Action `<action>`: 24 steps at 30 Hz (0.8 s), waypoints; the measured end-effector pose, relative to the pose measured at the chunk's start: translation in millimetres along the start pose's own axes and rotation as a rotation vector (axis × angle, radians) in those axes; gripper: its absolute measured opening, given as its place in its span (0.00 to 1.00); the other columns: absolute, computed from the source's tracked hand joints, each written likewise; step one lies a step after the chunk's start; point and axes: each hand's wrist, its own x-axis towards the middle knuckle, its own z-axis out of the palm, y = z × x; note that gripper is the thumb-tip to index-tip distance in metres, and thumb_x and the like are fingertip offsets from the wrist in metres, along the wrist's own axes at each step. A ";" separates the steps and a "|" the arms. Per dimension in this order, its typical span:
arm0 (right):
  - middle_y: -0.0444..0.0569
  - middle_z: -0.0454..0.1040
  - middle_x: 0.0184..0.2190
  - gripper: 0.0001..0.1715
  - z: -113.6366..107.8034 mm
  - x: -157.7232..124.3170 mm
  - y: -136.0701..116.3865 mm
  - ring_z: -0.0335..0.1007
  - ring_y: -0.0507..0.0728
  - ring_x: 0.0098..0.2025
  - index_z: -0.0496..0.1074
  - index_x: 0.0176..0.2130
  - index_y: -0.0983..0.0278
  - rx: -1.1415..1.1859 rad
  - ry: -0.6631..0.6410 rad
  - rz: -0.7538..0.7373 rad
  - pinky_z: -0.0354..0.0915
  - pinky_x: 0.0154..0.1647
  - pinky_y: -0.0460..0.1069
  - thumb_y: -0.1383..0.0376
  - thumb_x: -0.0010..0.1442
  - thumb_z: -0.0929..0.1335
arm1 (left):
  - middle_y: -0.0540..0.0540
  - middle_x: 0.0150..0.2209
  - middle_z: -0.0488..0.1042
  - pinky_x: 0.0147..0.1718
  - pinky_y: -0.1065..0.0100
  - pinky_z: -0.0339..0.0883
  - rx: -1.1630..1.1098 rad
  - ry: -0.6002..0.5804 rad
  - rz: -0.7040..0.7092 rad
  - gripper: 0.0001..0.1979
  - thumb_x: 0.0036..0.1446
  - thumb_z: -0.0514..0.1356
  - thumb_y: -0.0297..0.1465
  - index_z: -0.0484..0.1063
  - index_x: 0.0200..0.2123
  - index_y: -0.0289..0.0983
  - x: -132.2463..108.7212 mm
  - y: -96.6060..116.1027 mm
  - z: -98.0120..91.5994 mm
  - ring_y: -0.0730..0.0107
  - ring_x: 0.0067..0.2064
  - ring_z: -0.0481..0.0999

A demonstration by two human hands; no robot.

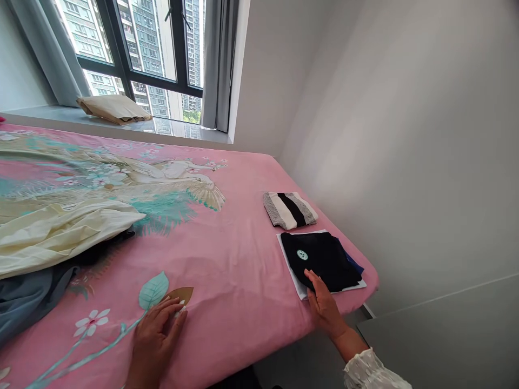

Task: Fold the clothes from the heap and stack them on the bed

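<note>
My right hand [323, 305] is at the near edge of a folded black garment [324, 262] with a small round white-green emblem, its fingers stretched out and touching the cloth. Beneath the black garment, a folded white cloth [292, 273] and a bit of dark blue cloth [354, 263] stick out. Just beyond this stack lies a folded striped cloth [290, 209] in black, cream and grey. My left hand [158, 335] rests on the pink bedsheet [235, 281], fingers loosely extended and slightly bent, with nothing in it.
Loose clothes lie at the left: a cream garment [68, 232] over a grey-blue one [32, 300], with some black cloth between. A brown paper bag [115, 108] sits on the windowsill [182, 128] at the back. The wall [405, 162] borders the bed's right side.
</note>
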 end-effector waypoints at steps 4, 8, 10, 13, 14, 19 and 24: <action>0.55 0.59 0.62 0.28 1.2 -5.4 -14.1 0.50 0.64 0.64 0.56 0.62 0.62 -0.162 -0.119 -0.047 0.45 0.63 0.69 0.60 0.64 0.58 | 0.45 0.45 0.75 0.52 0.54 0.65 0.010 -0.006 0.012 0.12 0.55 0.58 0.42 0.74 0.38 0.41 -1.5 -3.3 1.6 0.57 0.52 0.71; 0.52 0.61 0.60 0.23 -13.1 30.2 -27.7 0.50 0.62 0.64 0.64 0.56 0.62 -0.209 -0.094 -0.024 0.41 0.65 0.68 0.59 0.66 0.56 | 0.46 0.45 0.76 0.53 0.53 0.65 0.018 -0.005 0.015 0.12 0.55 0.58 0.42 0.74 0.37 0.42 -2.7 -4.2 2.7 0.57 0.52 0.71; 0.52 0.63 0.59 0.24 -15.7 64.2 -27.2 0.51 0.58 0.64 0.66 0.55 0.64 -0.149 -0.090 0.012 0.47 0.65 0.61 0.62 0.65 0.54 | 0.46 0.45 0.76 0.53 0.53 0.64 0.015 -0.003 0.012 0.12 0.55 0.58 0.41 0.74 0.37 0.42 -3.1 -3.6 2.4 0.57 0.52 0.71; 0.55 0.62 0.59 0.26 -1.7 112.9 -17.6 0.50 0.57 0.64 0.64 0.57 0.67 -0.096 -0.139 0.122 0.50 0.64 0.57 0.63 0.64 0.54 | 0.45 0.45 0.76 0.52 0.54 0.65 0.014 0.004 0.015 0.11 0.55 0.58 0.41 0.74 0.36 0.42 -3.8 -3.3 1.7 0.57 0.52 0.71; 0.56 0.61 0.60 0.27 7.2 124.7 -14.1 0.49 0.59 0.65 0.63 0.58 0.67 -0.096 -0.157 0.154 0.49 0.64 0.60 0.62 0.63 0.55 | 0.45 0.44 0.76 0.52 0.54 0.66 0.019 0.009 0.016 0.11 0.55 0.58 0.41 0.74 0.36 0.42 -4.1 -3.4 1.5 0.57 0.52 0.71; 0.52 0.59 0.62 0.31 43.0 148.2 -3.7 0.50 0.65 0.64 0.62 0.59 0.59 -0.087 -0.210 0.206 0.45 0.61 0.69 0.53 0.59 0.61 | 0.46 0.43 0.77 0.51 0.54 0.67 0.034 0.015 0.004 0.11 0.55 0.57 0.41 0.75 0.35 0.42 -3.3 -2.4 1.6 0.58 0.51 0.72; 0.56 0.63 0.58 0.29 -1.1 138.7 29.2 0.54 0.60 0.62 0.62 0.58 0.66 -0.140 0.029 0.333 0.49 0.62 0.58 0.55 0.62 0.57 | 0.45 0.44 0.76 0.51 0.53 0.67 0.012 0.005 -0.016 0.11 0.55 0.57 0.41 0.75 0.34 0.42 0.3 0.5 1.8 0.56 0.51 0.72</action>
